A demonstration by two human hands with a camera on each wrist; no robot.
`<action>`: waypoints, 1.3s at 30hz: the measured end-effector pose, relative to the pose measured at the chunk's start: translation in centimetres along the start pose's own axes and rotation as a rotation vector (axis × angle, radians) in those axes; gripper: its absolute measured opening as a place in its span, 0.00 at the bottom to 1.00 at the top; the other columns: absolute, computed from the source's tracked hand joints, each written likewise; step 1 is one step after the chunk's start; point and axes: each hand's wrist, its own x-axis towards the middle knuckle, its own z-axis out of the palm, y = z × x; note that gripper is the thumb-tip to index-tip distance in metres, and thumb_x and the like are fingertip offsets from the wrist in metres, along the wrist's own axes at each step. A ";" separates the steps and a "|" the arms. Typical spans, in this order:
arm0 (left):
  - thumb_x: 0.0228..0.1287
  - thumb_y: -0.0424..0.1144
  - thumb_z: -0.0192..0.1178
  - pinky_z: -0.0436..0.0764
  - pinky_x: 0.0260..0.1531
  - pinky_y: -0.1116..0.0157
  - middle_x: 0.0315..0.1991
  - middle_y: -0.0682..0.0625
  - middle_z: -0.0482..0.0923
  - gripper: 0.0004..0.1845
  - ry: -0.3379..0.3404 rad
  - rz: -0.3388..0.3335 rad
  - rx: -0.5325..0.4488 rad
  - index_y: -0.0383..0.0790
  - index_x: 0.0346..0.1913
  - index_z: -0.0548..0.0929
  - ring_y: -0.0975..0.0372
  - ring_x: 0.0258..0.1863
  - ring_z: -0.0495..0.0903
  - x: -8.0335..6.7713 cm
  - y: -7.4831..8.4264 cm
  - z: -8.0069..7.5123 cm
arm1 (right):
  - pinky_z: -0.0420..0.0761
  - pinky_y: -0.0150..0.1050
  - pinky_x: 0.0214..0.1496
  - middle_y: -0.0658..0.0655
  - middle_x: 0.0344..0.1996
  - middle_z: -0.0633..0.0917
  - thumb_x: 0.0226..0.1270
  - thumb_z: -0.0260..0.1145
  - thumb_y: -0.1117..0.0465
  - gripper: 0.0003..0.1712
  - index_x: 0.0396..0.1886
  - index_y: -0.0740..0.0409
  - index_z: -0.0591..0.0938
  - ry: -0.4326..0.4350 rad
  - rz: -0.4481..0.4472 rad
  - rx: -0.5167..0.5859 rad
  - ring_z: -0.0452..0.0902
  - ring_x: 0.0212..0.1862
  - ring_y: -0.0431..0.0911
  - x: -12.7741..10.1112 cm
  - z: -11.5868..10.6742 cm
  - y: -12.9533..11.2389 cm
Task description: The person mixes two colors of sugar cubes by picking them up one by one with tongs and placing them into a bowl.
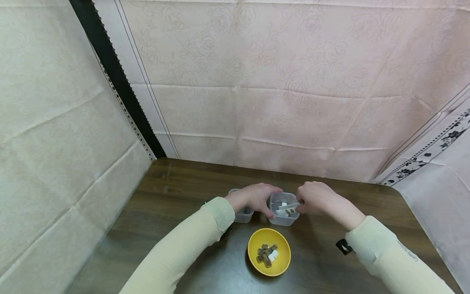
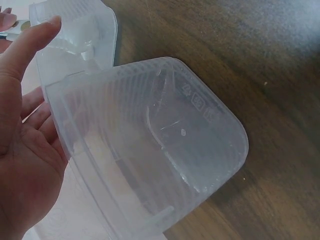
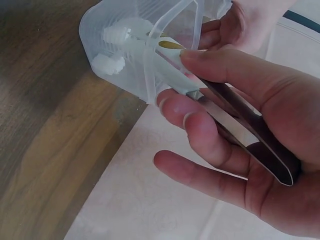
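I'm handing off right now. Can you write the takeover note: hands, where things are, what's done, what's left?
Right hand: holds metal tweezers, tips inside the right clear container, beside white cubes.
Left hand: grips that container's left side, steadying it.
Second clear container: just left, behind the left hand; contents not visible.
Yellow bowl: nearer the person, holding brown cubes and one white cube.
Done: some white cubes are in the right container.
Left, probably: the cubes in the bowl.
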 end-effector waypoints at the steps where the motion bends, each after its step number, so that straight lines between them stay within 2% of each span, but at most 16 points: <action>1: 0.58 0.49 0.82 0.78 0.70 0.59 0.72 0.53 0.78 0.46 0.000 0.001 0.002 0.48 0.78 0.74 0.60 0.65 0.78 0.0 0.0 0.0 | 0.63 0.32 0.21 0.43 0.13 0.72 0.61 0.79 0.59 0.16 0.17 0.46 0.82 0.009 -0.008 0.006 0.63 0.19 0.38 -0.1 -0.1 0.0; 10: 0.58 0.49 0.82 0.78 0.70 0.60 0.73 0.52 0.77 0.46 0.007 0.018 0.016 0.46 0.78 0.73 0.61 0.65 0.78 0.3 -0.1 -0.2 | 0.61 0.32 0.21 0.41 0.13 0.68 0.60 0.76 0.62 0.18 0.14 0.44 0.79 0.075 -0.045 0.007 0.61 0.19 0.37 -0.7 -0.3 0.6; 16: 0.59 0.49 0.82 0.76 0.72 0.59 0.74 0.52 0.76 0.46 0.003 0.015 0.023 0.47 0.79 0.73 0.60 0.66 0.77 0.3 0.1 -0.2 | 0.59 0.32 0.22 0.40 0.14 0.69 0.59 0.76 0.61 0.17 0.15 0.43 0.80 0.096 -0.079 0.013 0.60 0.20 0.36 -1.1 -0.6 0.7; 22: 0.58 0.50 0.82 0.75 0.73 0.59 0.74 0.54 0.76 0.46 0.002 0.008 0.019 0.48 0.79 0.73 0.61 0.67 0.76 0.2 0.0 -0.1 | 0.57 0.32 0.22 0.37 0.14 0.67 0.57 0.76 0.61 0.17 0.14 0.42 0.80 0.153 -0.118 0.023 0.57 0.20 0.34 -1.9 -0.8 0.8; 31: 0.59 0.51 0.81 0.74 0.74 0.57 0.75 0.54 0.75 0.47 -0.001 -0.005 0.022 0.49 0.79 0.72 0.59 0.70 0.75 0.2 -0.1 0.0 | 0.56 0.32 0.21 0.37 0.13 0.64 0.59 0.76 0.60 0.21 0.14 0.42 0.76 0.182 -0.102 0.034 0.56 0.19 0.33 -2.7 -0.7 1.3; 39: 0.58 0.52 0.81 0.72 0.76 0.57 0.77 0.55 0.73 0.47 -0.001 -0.013 0.022 0.50 0.80 0.72 0.59 0.73 0.73 0.1 -0.1 0.2 | 0.57 0.32 0.21 0.37 0.14 0.65 0.60 0.76 0.60 0.20 0.14 0.42 0.76 0.183 -0.094 0.036 0.56 0.19 0.33 -2.9 -0.6 1.5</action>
